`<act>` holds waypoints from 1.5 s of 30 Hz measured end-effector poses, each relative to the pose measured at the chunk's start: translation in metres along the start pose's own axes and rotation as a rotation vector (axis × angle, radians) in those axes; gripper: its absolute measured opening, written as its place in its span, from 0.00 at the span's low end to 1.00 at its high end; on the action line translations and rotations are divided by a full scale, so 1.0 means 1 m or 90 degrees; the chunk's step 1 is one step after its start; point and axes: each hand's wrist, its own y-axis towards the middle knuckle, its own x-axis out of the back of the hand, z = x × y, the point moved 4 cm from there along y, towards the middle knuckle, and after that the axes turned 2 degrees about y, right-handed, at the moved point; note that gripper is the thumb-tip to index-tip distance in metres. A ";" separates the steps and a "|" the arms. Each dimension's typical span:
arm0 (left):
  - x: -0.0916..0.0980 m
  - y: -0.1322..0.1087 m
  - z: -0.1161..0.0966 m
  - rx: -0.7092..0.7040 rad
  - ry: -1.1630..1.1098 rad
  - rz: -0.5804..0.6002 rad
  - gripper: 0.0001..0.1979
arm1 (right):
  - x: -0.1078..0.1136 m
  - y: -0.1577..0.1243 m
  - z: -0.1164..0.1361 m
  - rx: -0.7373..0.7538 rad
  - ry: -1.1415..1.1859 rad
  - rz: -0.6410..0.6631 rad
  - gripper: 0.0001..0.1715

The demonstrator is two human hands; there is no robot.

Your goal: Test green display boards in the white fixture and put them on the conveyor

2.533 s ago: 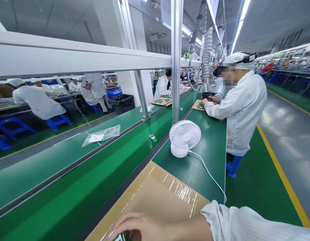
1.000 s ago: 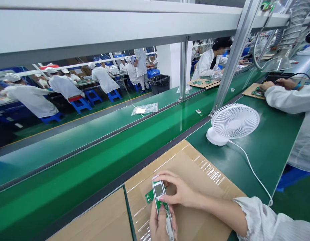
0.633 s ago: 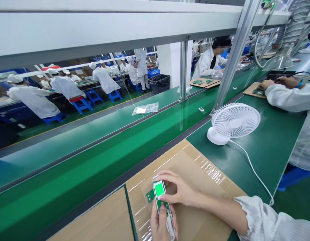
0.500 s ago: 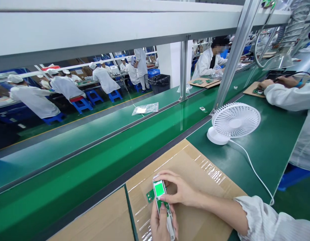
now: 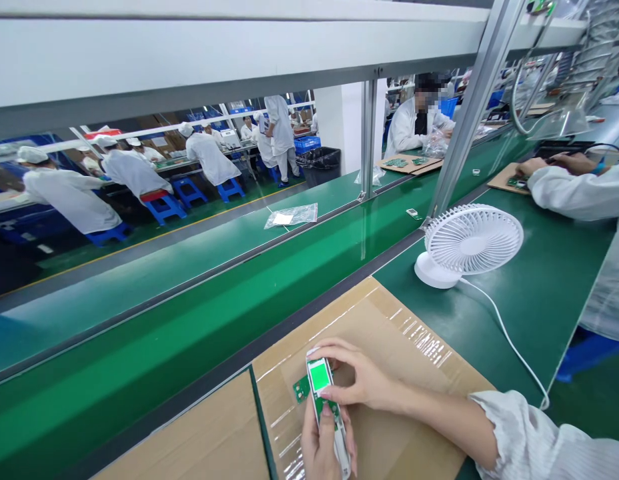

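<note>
A slim white handheld casing (image 5: 343,450) is held between both hands, tilted upright over the cardboard. Inside it sits a green circuit board (image 5: 334,421) with a small screen (image 5: 320,375) lit bright green. My left hand (image 5: 320,443) wraps round the lower part, its thumb on the board. Fingers of my right hand (image 5: 362,379) curl over the top end, and the thumb presses beside the screen's lower edge. Behind the casing, another green circuit board (image 5: 301,389) lies on the cardboard sheet (image 5: 389,340), partly covered.
Right of the cardboard stands a white fan (image 5: 472,247) with a trailing cable. A green conveyor belt (image 5: 229,303) runs beyond, carrying a small device (image 5: 413,214). A metal post (image 5: 472,113) rises behind the fan. A co-worker's sleeve (image 5: 574,192) is at right.
The small devices on the belt have shifted slightly right, away from me. Both my hands keep the same grip on the casing, and the screen stays green.
</note>
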 end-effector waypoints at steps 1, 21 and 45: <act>0.000 0.000 0.000 0.000 0.000 0.000 0.24 | 0.000 0.000 0.000 -0.001 0.000 -0.001 0.27; 0.010 0.012 0.011 0.001 0.035 0.069 0.23 | -0.003 0.000 0.014 0.008 -0.107 -0.001 0.27; 0.012 0.014 -0.006 -0.136 -0.089 -0.034 0.12 | -0.001 0.028 -0.004 -0.011 -0.296 0.306 0.29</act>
